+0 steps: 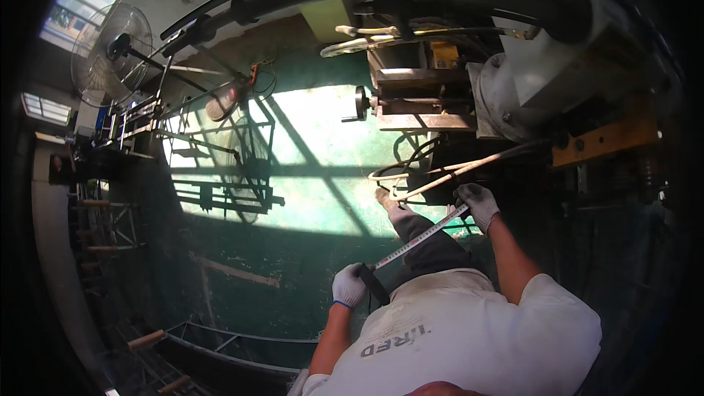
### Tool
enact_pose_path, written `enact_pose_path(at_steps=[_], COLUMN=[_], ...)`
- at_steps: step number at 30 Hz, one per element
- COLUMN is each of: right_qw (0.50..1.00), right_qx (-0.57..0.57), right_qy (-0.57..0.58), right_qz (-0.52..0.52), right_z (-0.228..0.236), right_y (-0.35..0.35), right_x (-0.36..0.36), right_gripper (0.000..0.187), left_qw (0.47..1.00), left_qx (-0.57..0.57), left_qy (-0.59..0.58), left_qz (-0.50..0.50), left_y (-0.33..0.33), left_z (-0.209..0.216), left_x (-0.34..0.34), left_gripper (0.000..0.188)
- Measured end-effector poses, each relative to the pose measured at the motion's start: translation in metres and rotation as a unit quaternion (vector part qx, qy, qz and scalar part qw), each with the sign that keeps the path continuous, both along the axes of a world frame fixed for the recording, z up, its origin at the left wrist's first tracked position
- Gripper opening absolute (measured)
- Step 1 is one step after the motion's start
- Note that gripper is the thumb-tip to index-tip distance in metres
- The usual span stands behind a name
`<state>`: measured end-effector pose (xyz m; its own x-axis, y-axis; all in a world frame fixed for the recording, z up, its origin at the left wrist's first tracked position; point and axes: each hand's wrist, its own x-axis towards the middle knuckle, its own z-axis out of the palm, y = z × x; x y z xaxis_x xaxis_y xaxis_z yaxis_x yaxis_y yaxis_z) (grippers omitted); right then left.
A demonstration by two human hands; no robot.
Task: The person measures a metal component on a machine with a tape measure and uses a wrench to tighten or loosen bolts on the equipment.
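Observation:
A tape measure blade, pale with dark marks, stretches slantwise in front of my body between both hands. My left hand, in a white knitted glove with a blue cuff edge, is closed at the blade's lower left end. Beside that glove is a dark, longish piece; I cannot tell whether it is the tape's case. My right hand, in a greyed glove, is closed on the blade's upper right end. Under the tape show my dark trousers and one shoe.
A machine with a handwheel and a bulky grey housing stands ahead and right. Pale hoses loop near my right hand. A large fan and metal frames are at the left; a dark rack lies lower left.

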<state>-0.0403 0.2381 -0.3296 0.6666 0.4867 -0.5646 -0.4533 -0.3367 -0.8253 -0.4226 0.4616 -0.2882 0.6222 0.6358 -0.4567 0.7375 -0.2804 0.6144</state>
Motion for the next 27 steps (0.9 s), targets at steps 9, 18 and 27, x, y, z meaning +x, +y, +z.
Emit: enact_pose_path(at_steps=[9, 18, 27], right_qw=[0.988, 0.967, 0.892], right_qx=[-0.121, -0.180, -0.105], right_qy=[-0.053, -0.179, -0.391], right_qz=[-0.077, 0.009, -0.199], right_z=[0.096, 0.214, 0.208], right_y=[-0.250, -0.441, -0.737], right_x=[-0.057, 0.014, 0.218], right_gripper=[0.021, 0.026, 0.023], left_qw=[0.970, 0.973, 0.920], left_qx=[-0.043, -0.024, 0.114], left_qy=[-0.034, -0.097, -0.181], left_qz=[-0.236, -0.209, -0.327], left_y=[-0.136, -0.261, -0.447], left_z=[-0.015, 0.090, 0.188], left_x=[0.024, 0.118, 0.310], left_gripper=[0.027, 0.017, 0.023])
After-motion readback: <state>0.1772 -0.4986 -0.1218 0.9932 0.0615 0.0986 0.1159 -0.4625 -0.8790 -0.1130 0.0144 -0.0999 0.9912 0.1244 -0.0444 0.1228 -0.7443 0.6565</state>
